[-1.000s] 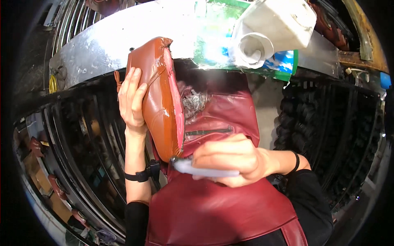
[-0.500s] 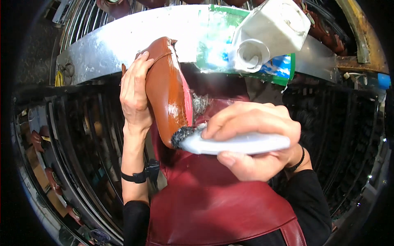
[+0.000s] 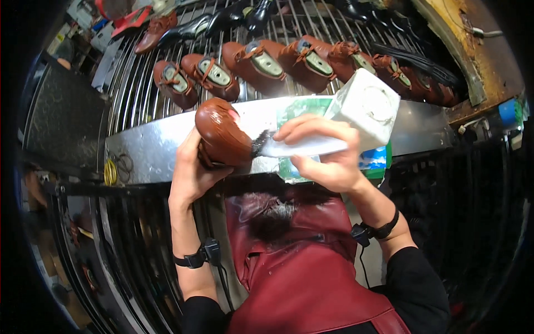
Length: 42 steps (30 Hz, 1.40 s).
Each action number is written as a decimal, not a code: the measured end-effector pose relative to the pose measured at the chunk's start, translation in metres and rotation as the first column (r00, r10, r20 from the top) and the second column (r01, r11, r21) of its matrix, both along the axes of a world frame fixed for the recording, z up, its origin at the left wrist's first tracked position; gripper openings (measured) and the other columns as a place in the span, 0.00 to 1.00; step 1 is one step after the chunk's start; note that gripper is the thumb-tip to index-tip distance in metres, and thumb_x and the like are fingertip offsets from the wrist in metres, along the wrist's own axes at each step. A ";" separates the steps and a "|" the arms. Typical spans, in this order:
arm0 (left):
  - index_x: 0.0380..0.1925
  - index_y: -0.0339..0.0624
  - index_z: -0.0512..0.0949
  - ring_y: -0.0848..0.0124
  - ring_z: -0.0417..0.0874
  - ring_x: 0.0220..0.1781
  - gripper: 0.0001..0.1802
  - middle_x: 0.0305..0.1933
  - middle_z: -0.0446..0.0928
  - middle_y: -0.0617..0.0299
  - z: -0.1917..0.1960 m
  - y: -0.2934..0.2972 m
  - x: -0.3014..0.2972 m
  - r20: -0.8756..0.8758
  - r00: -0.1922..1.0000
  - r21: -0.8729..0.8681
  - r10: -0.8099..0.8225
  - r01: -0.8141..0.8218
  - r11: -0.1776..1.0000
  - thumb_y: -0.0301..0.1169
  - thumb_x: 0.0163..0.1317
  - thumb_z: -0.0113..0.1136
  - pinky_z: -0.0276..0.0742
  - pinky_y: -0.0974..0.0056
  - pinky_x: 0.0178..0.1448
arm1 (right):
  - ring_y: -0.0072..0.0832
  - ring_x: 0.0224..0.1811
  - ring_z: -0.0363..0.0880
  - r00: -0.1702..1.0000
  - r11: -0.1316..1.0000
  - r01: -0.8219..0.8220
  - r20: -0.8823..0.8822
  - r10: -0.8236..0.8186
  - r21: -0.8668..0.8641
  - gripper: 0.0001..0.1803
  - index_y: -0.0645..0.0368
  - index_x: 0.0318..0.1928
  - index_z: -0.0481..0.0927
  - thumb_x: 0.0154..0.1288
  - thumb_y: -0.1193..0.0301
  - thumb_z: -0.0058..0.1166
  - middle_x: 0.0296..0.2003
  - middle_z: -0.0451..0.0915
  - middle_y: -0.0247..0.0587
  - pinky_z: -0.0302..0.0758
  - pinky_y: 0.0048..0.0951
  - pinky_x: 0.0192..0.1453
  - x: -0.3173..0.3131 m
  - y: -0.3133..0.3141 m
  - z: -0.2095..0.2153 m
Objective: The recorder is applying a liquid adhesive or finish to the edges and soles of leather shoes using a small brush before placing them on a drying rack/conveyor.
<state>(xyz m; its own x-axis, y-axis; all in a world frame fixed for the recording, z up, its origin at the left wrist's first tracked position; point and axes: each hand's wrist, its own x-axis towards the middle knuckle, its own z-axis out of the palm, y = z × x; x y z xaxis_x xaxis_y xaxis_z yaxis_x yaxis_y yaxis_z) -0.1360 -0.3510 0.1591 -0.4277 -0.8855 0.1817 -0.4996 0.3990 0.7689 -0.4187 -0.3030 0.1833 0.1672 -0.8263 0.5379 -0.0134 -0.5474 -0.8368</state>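
A single head-worn fisheye view looks steeply down and forward from the person's head. It sits close: the apron [image 3: 300,267] fills the near bottom centre, and both forearms rise from the lower edge. The left hand [image 3: 192,172] and right hand [image 3: 328,153] meet near the middle. Beyond them lies the metal shelf [image 3: 156,147], with the shoe rack [image 3: 289,33] far at top. Edges bend and darken toward the rim.
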 end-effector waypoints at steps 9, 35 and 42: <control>0.75 0.27 0.64 0.52 0.81 0.68 0.50 0.70 0.75 0.44 -0.078 0.014 0.020 -0.755 0.590 0.289 0.286 -0.093 0.953 0.19 0.46 0.68 0.77 0.52 0.73 | 0.20 0.23 0.83 0.726 0.700 0.603 0.102 -0.680 0.382 0.09 0.70 0.45 0.86 0.74 0.74 0.65 0.26 0.85 0.36 0.77 0.20 0.24 -0.032 0.079 -0.066; 0.67 0.20 0.71 0.52 0.85 0.63 0.39 0.63 0.81 0.38 -0.093 0.105 -0.017 -0.734 0.531 0.593 0.422 0.199 0.780 0.40 0.64 0.69 0.78 0.51 0.72 | 0.20 0.35 0.83 0.901 0.864 0.014 0.369 -0.230 0.504 0.06 0.68 0.40 0.86 0.69 0.76 0.64 0.37 0.89 0.43 0.80 0.25 0.40 0.009 0.111 -0.057; 0.63 0.25 0.74 0.63 0.88 0.54 0.27 0.56 0.84 0.48 -0.083 0.092 -0.007 -0.690 0.546 0.652 0.474 0.186 0.735 0.37 0.73 0.58 0.83 0.60 0.62 | 0.27 0.32 0.87 0.996 0.943 -0.065 0.073 0.043 0.328 0.07 0.68 0.40 0.85 0.62 0.78 0.67 0.35 0.89 0.46 0.81 0.27 0.36 0.016 0.145 -0.034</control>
